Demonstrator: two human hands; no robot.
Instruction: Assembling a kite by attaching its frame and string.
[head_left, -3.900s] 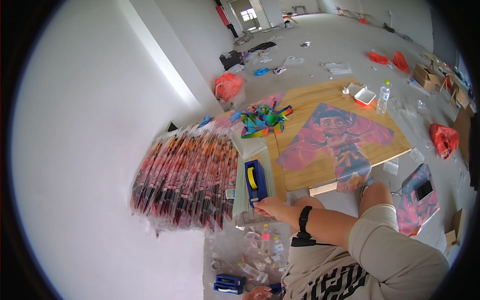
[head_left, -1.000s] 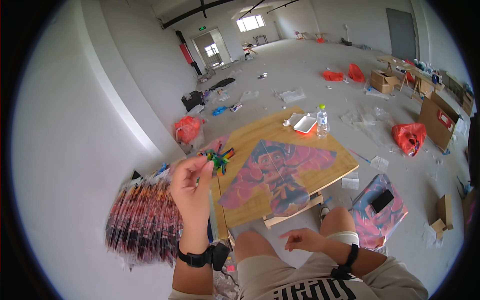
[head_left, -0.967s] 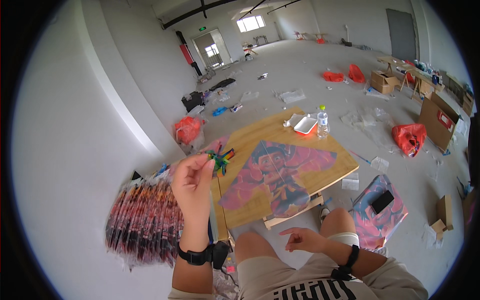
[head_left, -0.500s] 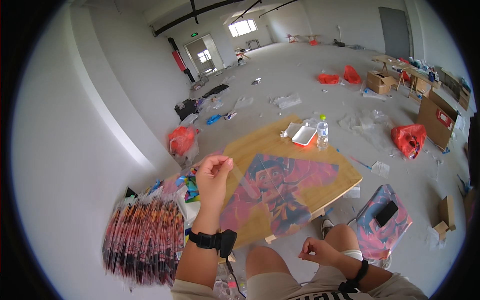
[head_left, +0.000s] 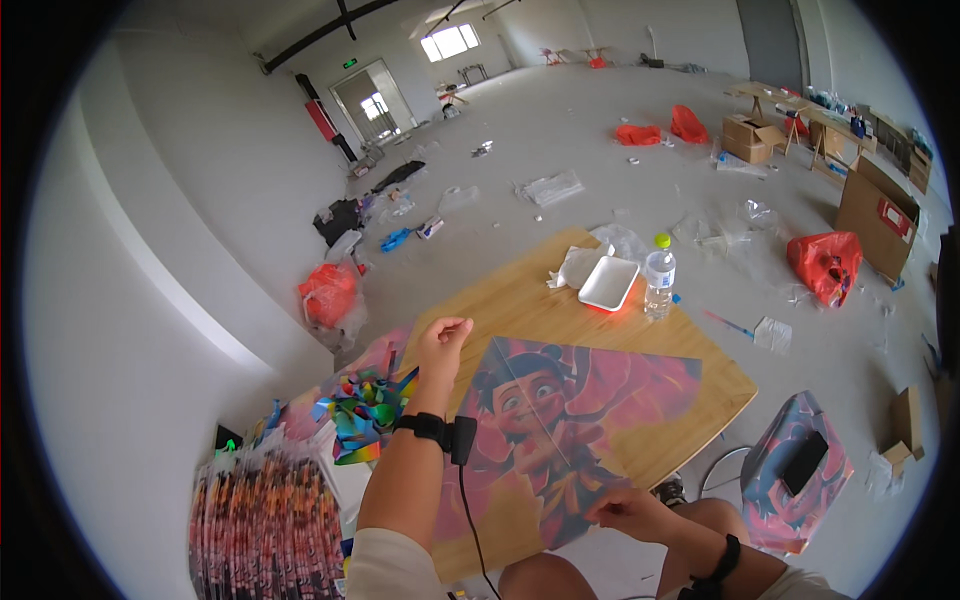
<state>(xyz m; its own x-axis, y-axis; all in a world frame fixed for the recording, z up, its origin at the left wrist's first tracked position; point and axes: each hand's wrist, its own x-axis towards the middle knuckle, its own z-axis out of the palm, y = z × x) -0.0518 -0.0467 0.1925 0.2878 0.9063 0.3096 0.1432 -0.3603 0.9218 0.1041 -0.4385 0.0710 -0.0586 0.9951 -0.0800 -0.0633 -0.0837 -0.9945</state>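
Note:
A thin see-through kite (head_left: pixel 525 400), printed with a cartoon figure in pink and dark tones, lies flat on the wooden table (head_left: pixel 480 290). A fine pale line runs slantwise across its middle. My left hand (head_left: pixel 443 352) is raised near the kite's upper left edge, thumb and fingertips pinched together; anything between them is too small to make out. At the kite's lower tip hovers my right hand (head_left: pixel 632 516), its fingers curled and closed. What it may hold cannot be made out, nor whether it touches the kite.
A white tray (head_left: pixel 609 284) and a water bottle (head_left: pixel 659 278) stand at the table's far edge. Left are colourful shiny strips (head_left: pixel 365 410) and a stack of wrapped printed packets (head_left: pixel 265 530). A black phone (head_left: pixel 805 462) rests on a print-covered stool (head_left: pixel 775 490) at right.
My right hand has moved forward from above my lap to the kite's lower tip. My left hand stays pinched, now lower in view. The view has shifted, showing more of the table.

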